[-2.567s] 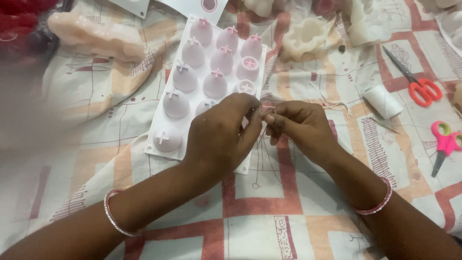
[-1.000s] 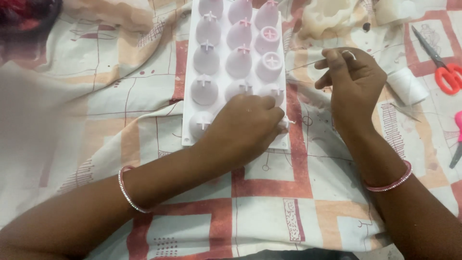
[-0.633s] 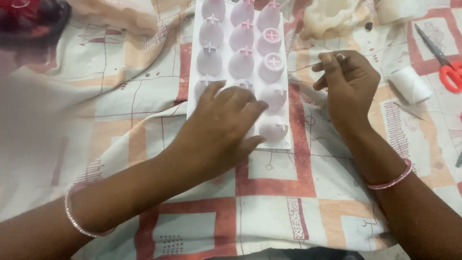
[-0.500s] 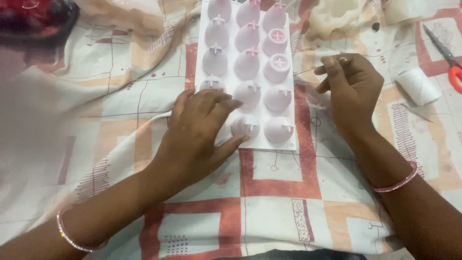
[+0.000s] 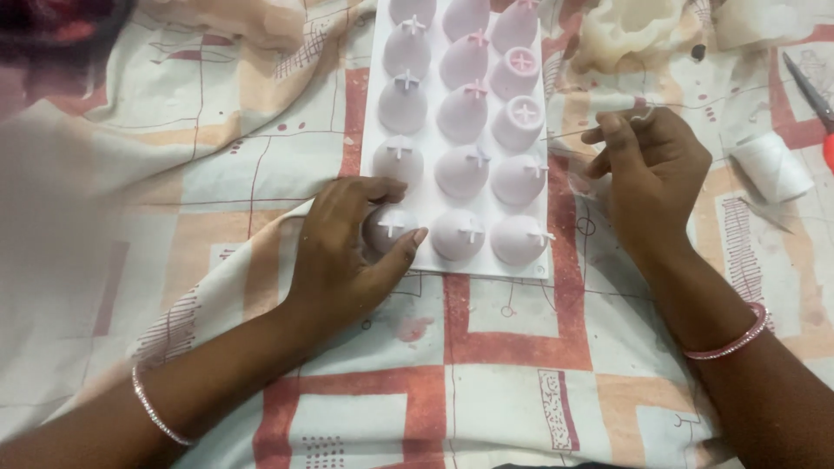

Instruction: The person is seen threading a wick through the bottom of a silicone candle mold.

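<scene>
A white mould tray [image 5: 453,260] with rows of rounded pinkish domes, each topped by a small cross, lies on a patterned cloth. My left hand [image 5: 343,256] rests at its near left corner, thumb and fingers curled around the corner dome [image 5: 391,227]. My right hand [image 5: 651,169] hovers just right of the tray, fingers pinched on a thin pale thread [image 5: 591,130] that runs toward the tray.
A white thread spool [image 5: 771,165] lies right of my right hand, with scissors [image 5: 812,95] beyond it at the edge. A pale flower-shaped mould [image 5: 630,30] sits past the tray's far right corner. The cloth [image 5: 486,365] covers the whole surface.
My left hand has slid from the tray's near middle to its near left corner and cupped the corner dome. The right hand has stayed beside the tray, still pinching.
</scene>
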